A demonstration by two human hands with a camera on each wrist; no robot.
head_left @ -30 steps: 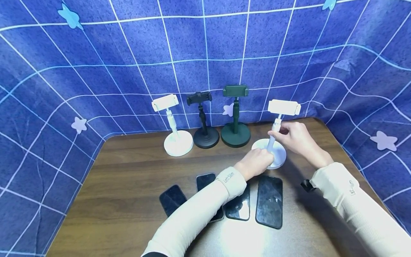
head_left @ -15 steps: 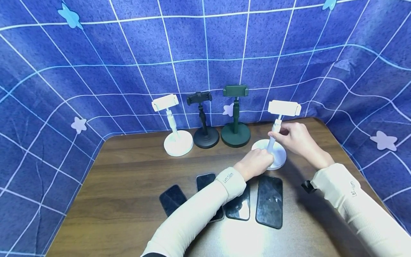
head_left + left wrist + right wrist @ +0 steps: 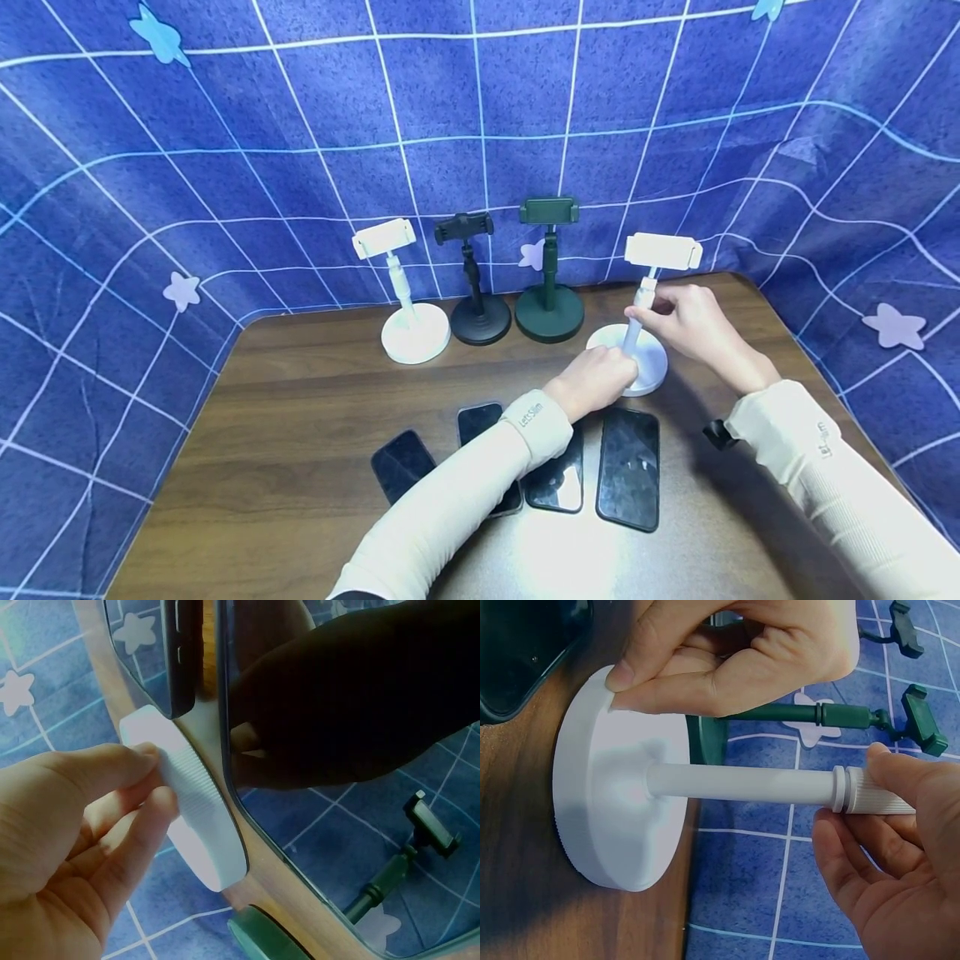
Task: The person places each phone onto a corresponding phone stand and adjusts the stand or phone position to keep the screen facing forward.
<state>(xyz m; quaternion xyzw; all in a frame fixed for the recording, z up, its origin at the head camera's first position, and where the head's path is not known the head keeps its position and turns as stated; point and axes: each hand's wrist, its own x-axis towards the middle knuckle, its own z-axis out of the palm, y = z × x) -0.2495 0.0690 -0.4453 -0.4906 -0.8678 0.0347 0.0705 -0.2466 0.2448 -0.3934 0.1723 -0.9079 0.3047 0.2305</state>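
Note:
A white phone stand (image 3: 663, 252) stands on the right of the table, tilted slightly in the head view, with its clamp at the top. My left hand (image 3: 596, 379) pinches the near rim of its round base (image 3: 619, 832) between thumb and forefinger, as the right wrist view shows. Higher up, my right hand (image 3: 690, 321) holds the ribbed collar (image 3: 877, 793) of the pole (image 3: 742, 782) with thumb and fingers. The left wrist view shows the ribbed edge of the base (image 3: 191, 799) under my left fingertips.
Left of it stand a green phone stand (image 3: 550, 312), a black one (image 3: 482, 321) and another white one (image 3: 417, 335). Several phones lie in front, among them one at right (image 3: 628, 471) and one at left (image 3: 402, 465); my left sleeve covers parts of others. A blue cloth (image 3: 450, 100) hangs behind.

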